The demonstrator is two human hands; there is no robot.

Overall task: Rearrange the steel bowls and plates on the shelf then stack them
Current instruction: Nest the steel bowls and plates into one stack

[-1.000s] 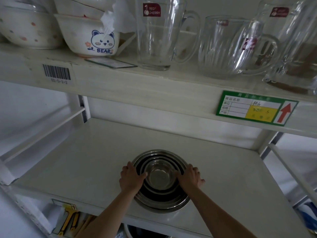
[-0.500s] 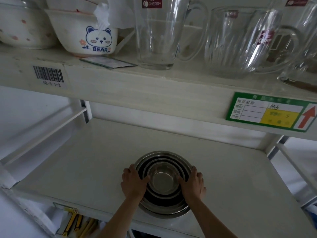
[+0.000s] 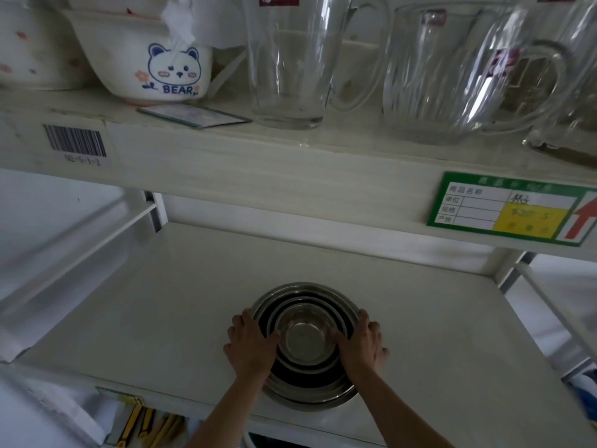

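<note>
Nested stack of steel bowls (image 3: 305, 342) sits near the front edge of the lower white shelf (image 3: 161, 302), roughly centred. Several bowls, one inside the next; the smallest, innermost bowl (image 3: 305, 338) holds nothing visible. Exact bowl count cannot be told.

Left hand (image 3: 250, 345) grasps the stack's left side: fingers curled over the outer rim, thumb lying inward toward the smaller bowls. Right hand (image 3: 361, 345) grasps the right side likewise, fingers wrapped on the rim, thumb inward. Both forearms enter from below.

Upper shelf (image 3: 226, 163): white ceramic bowl (image 3: 145, 63) printed with a bear, stacked with others; a spotted bowl (image 3: 29, 50) at far left. Tall glass jug (image 3: 290, 66) stands empty; ribbed glass mug (image 3: 445, 79) beside it, also empty. Barcode sticker (image 3: 75, 146) and green price label (image 3: 513, 210) on the shelf's front edge.
</note>
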